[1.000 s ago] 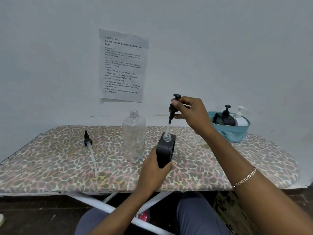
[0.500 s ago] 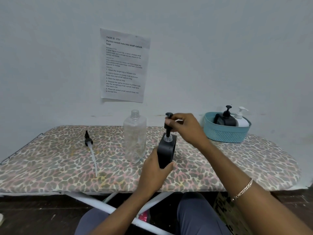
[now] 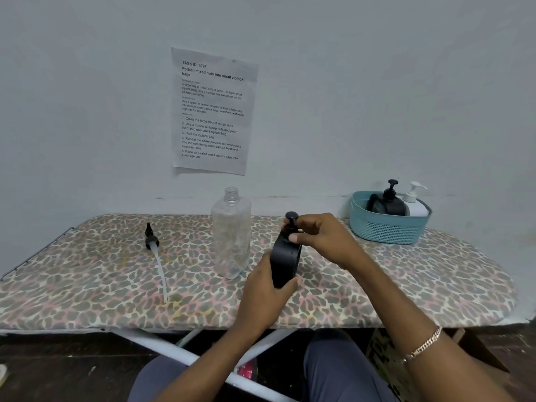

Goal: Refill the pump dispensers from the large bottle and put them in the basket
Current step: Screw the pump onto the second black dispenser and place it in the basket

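A black dispenser bottle (image 3: 285,261) stands on the leopard-print board (image 3: 87,285), gripped low on its body by my left hand (image 3: 265,294). My right hand (image 3: 319,237) pinches the black pump head (image 3: 291,220) seated on the bottle's neck. Left of it stands the large clear bottle (image 3: 231,236), uncapped and nearly empty. The teal basket (image 3: 387,227) at the back right holds a black pump dispenser (image 3: 387,203) and a white pump dispenser (image 3: 415,200).
A loose black pump with a long white tube (image 3: 156,256) lies on the board's left side. A printed sheet (image 3: 213,111) is taped to the wall behind. The board's front edge is just above my knees.
My right hand lowered the pump head and its tube down into the black bottle, from well above the neck to sitting on it. My left hand stayed on the bottle.
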